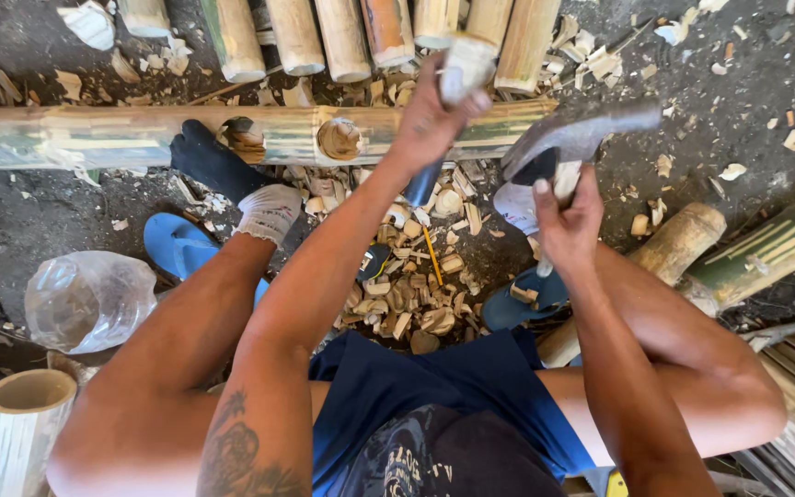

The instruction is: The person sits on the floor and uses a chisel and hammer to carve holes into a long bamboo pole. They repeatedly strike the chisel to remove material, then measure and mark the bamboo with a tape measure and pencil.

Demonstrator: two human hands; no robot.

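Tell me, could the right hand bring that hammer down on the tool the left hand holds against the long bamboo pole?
Probably yes. The right hand holds the hammer raised beside the tool in the left hand, and nothing lies between them above the bamboo pole.

head cam | steep downward look from above | close over bamboo pole (140,136) | single view

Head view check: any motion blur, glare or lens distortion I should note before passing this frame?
Head view: even daylight, soft shadows; slight motion blur on the hammer in the right hand; the left hand is mostly sharp; mild glare on the long bamboo pole; wide-angle bending at the edges.
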